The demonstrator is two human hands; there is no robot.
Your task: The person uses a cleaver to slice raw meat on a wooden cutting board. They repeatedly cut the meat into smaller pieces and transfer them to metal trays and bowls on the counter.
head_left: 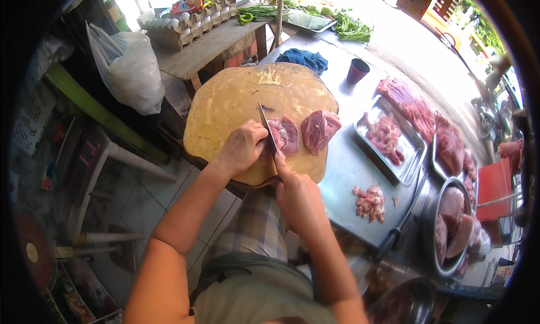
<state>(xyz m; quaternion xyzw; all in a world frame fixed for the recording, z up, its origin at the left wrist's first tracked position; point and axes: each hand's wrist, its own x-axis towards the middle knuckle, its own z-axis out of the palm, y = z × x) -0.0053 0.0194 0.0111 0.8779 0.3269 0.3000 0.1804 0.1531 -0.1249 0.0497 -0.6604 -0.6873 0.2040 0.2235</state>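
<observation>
My right hand [295, 192] grips a knife, forefinger stretched along it; the long blade [266, 121] points away from me, tip over the round wooden board [219, 102]. Just left of the blade, my left hand [242, 147] has curled fingers against a piece of raw red meat [286, 134], their tips partly hidden. A second chunk of meat [319, 132] lies separately on the board's right side.
A steel table [343, 195] bears meat scraps [368, 203], trays of meat [388, 138], a bowl of meat [453, 223], a cup [358, 71] and blue cloth [304, 57]. Egg cartons [185, 29] and greens [349, 26] sit behind. A white bag [129, 76] hangs left.
</observation>
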